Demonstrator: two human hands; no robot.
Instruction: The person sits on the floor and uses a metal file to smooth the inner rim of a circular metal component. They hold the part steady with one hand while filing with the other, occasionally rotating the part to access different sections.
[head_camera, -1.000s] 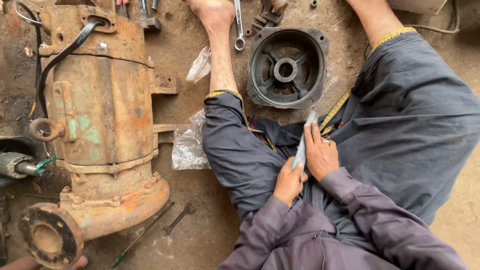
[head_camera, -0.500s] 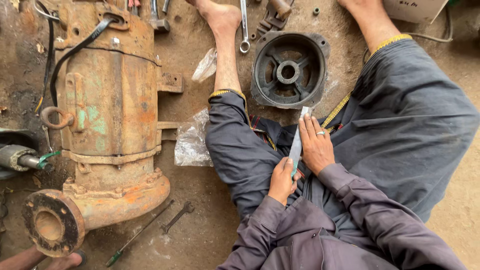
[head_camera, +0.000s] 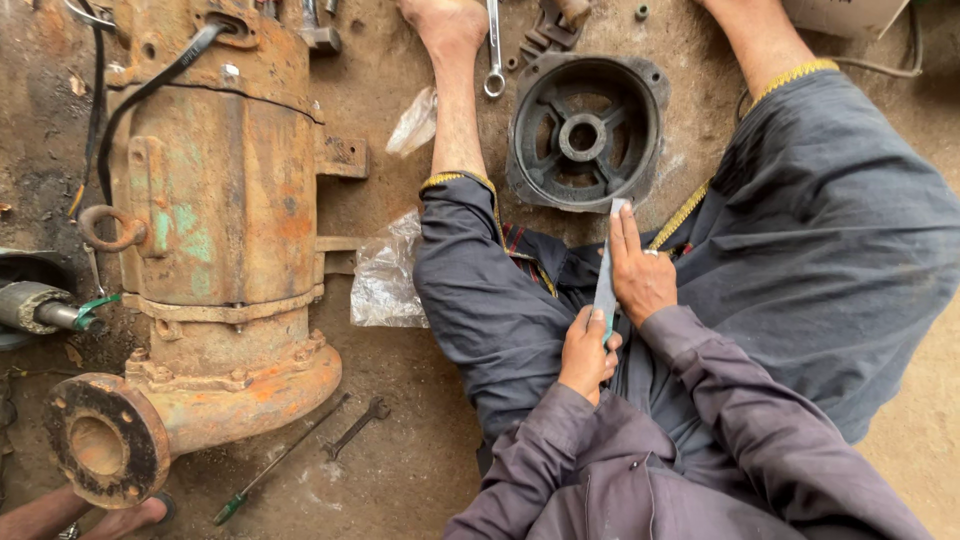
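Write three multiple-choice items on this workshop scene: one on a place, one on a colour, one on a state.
1. Where does the dark round cast-metal end cover lie?
A. On the ground between the person's lower legs
B. On top of the pump
C. In the left hand

2. What colour is the handle of the long screwdriver on the ground?
A. Red
B. Green
C. Yellow

3. How is the thin flat grey strip held?
A. Lying loose on the ground
C. Left hand grips its lower end, right hand lies flat along it
B. Clamped in a vise

Answers: 1 A, the cover sits between the bare shins. 2 B, its tip end shows green. 3 C, both hands are on the strip.
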